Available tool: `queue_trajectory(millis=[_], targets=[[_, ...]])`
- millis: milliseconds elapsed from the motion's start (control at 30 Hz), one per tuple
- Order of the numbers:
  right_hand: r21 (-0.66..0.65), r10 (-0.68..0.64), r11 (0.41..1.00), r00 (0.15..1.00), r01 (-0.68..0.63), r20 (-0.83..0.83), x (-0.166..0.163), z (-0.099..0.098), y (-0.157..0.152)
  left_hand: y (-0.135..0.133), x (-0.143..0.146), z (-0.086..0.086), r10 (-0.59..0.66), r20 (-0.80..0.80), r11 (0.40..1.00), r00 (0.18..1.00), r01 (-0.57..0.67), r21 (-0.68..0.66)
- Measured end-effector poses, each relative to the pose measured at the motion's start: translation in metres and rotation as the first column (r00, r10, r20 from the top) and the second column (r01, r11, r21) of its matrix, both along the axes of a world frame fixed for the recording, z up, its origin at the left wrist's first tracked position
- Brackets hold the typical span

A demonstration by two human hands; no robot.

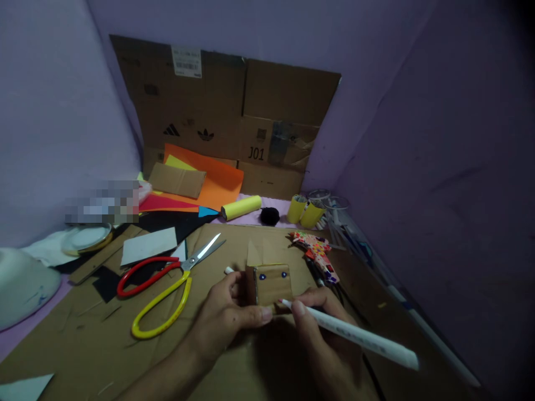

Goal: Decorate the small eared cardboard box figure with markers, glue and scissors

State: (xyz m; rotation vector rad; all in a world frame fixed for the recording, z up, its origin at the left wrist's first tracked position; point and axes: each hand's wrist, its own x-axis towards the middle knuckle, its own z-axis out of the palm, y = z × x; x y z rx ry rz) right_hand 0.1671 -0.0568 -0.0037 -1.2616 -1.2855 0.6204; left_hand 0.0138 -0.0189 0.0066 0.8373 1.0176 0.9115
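Observation:
A small cardboard box (272,287) with two dark blue dots on its front and pointed pieces on top is gripped in my left hand (225,306), thumb along its lower edge. My right hand (326,328) is closed around a white marker (363,334). The marker's reddish tip is at the lower right of the box front; I cannot tell whether it touches. A small white end (229,270) shows beside my left fingers, the rest of it hidden. Scissors (188,267) with red and yellow handles lie open to the left.
A patterned glue gun (315,250) lies right of the box. Behind are yellow rolls (241,207), a black ball of yarn or fluff (270,215), orange paper (221,181) and a standing cardboard sheet (217,94). Cardboard (167,356) covers the work surface; a white bowl (25,289) sits far left.

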Motion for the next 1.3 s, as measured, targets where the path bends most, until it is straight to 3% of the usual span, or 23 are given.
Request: queue_trajectory(millis=[167,433,1300], targets=[[0.004,-0.092,0.996,0.996,0.092,0.018,-0.003,0.004,-0.001,-0.002,-0.001,0.008,-0.015,-0.004,1.0,1.0,0.015,0.0],[0.122,-0.004,0.992,0.973,-0.025,0.23,0.008,0.001,0.004,0.0,0.0,-0.001,-0.001,0.008,1.0,1.0,0.001,-0.007],[0.04,0.058,0.996,0.94,-0.075,0.336,0.012,-0.003,0.003,-0.003,-0.002,0.006,-0.037,0.026,0.999,0.999,0.037,0.01]])
